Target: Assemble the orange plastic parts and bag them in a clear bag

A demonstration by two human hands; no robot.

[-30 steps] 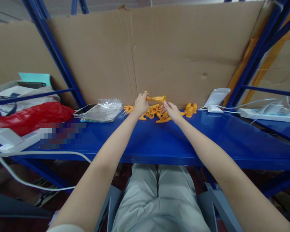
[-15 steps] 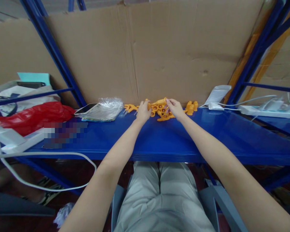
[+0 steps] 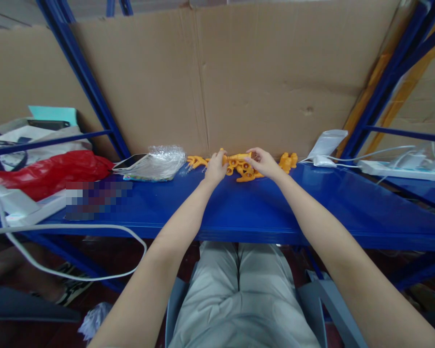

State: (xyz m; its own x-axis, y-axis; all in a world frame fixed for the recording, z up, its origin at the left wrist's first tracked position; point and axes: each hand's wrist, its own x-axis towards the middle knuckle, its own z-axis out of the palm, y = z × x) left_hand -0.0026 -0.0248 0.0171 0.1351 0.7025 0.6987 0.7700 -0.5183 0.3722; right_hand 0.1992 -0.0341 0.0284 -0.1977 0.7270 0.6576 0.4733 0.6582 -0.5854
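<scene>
A heap of small orange plastic parts [image 3: 243, 171] lies at the back of the blue shelf [image 3: 239, 208], against the cardboard wall. My left hand [image 3: 216, 166] and my right hand [image 3: 264, 162] each grip one end of a long orange part [image 3: 237, 156], held level just above the heap. Both hands have their fingers closed round it. More orange parts lie to the left [image 3: 196, 161] and two stand upright to the right [image 3: 288, 161].
A phone [image 3: 128, 163] rests on a crinkled plastic bag [image 3: 159, 162] left of the heap. Further left are a red bag [image 3: 50, 171], white boxes and a white cable [image 3: 68, 232]. At right lie a white pouch [image 3: 326, 142] and a power strip [image 3: 402, 169].
Both hands lowered the long orange part from above the heap down to just over it, and my right hand moved up onto its end.
</scene>
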